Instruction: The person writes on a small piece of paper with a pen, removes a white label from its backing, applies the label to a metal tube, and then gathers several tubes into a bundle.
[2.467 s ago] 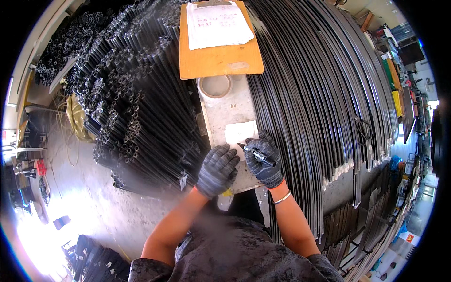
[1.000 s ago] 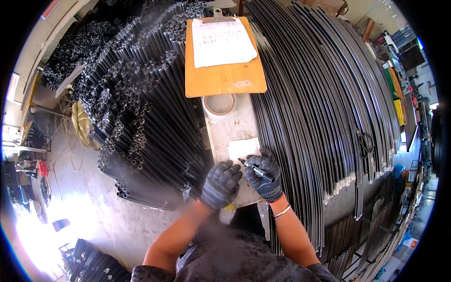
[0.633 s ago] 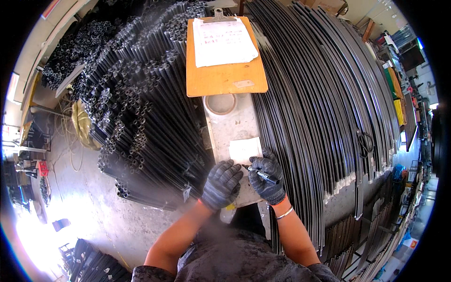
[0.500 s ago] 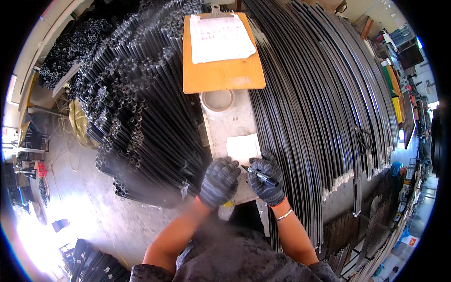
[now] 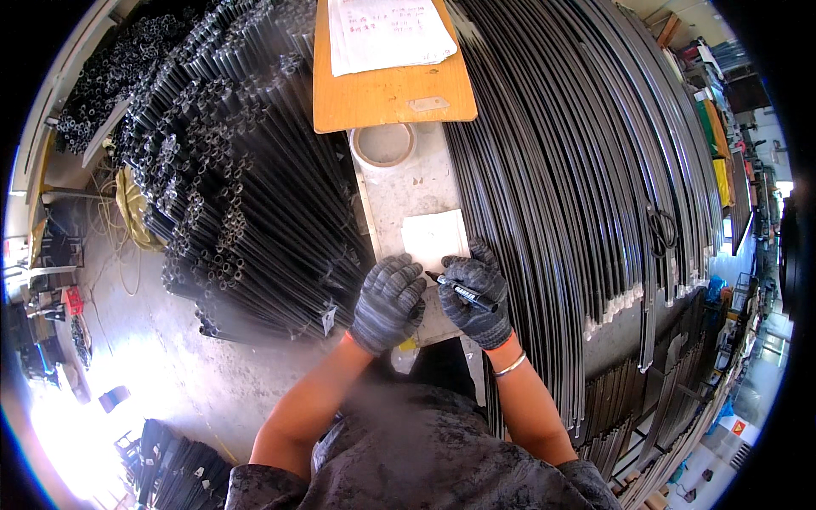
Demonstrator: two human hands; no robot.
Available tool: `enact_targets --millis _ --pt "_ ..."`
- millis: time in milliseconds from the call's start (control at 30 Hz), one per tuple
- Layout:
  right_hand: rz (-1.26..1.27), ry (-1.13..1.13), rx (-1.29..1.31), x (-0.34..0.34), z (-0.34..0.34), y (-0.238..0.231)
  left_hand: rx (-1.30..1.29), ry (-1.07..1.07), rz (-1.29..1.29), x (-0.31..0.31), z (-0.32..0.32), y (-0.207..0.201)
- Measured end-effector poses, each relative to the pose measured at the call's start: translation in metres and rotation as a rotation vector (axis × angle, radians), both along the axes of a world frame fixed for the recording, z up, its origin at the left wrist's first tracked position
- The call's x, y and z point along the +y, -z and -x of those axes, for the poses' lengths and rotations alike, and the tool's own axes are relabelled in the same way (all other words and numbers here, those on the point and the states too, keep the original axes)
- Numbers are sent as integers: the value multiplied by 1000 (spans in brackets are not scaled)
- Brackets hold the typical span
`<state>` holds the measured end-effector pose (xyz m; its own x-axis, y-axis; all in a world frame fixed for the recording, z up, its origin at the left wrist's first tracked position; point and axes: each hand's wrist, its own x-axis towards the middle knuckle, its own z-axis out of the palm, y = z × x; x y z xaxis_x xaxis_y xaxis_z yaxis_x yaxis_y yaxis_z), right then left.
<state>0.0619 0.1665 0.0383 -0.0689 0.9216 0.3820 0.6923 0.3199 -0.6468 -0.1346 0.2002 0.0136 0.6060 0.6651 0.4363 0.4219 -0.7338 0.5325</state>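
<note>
Black-and-grey knit gloves cover both my hands. My right hand (image 5: 478, 297) is closed round a black marker (image 5: 466, 293), its dark tip pointing left at the lower part of a small white paper pad (image 5: 433, 235). I cannot tell whether the tip touches the paper. At the pad's lower left corner, my left hand (image 5: 388, 304) has its fingers bent and pressed together on the edge; the thumb side is partly hidden. The pad lies on a narrow, worn, light-coloured board (image 5: 404, 197) in front of me.
A roll of tape (image 5: 382, 164) lies beyond the pad, below an orange-brown clipboard (image 5: 391, 100) with written sheets (image 5: 387, 38). Bundled dark tubes (image 5: 280, 221) crowd the left; long dark bars (image 5: 561, 170) line the right, with black scissors-like handles (image 5: 661, 228) on them.
The whole scene has shifted upward in the picture, cutting off the clipboard's top. Both hands keep nearly the same places at the pad, and the marker stays in my right hand.
</note>
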Motion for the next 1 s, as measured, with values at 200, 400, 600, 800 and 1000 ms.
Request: enact_targets --millis 200,400,600,800,1000 --pt "17 4 17 2 3 -7 0 -7 7 0 0 -1" --pt "61 68 222 -7 4 9 9 -5 0 1 0 -3" --pt "0 5 97 0 1 3 7 -12 9 -1 0 -2" --pt "162 62 234 -10 3 8 13 -4 13 1 -1 -4" --pt "49 45 153 -3 3 3 7 -6 2 1 -1 -4"
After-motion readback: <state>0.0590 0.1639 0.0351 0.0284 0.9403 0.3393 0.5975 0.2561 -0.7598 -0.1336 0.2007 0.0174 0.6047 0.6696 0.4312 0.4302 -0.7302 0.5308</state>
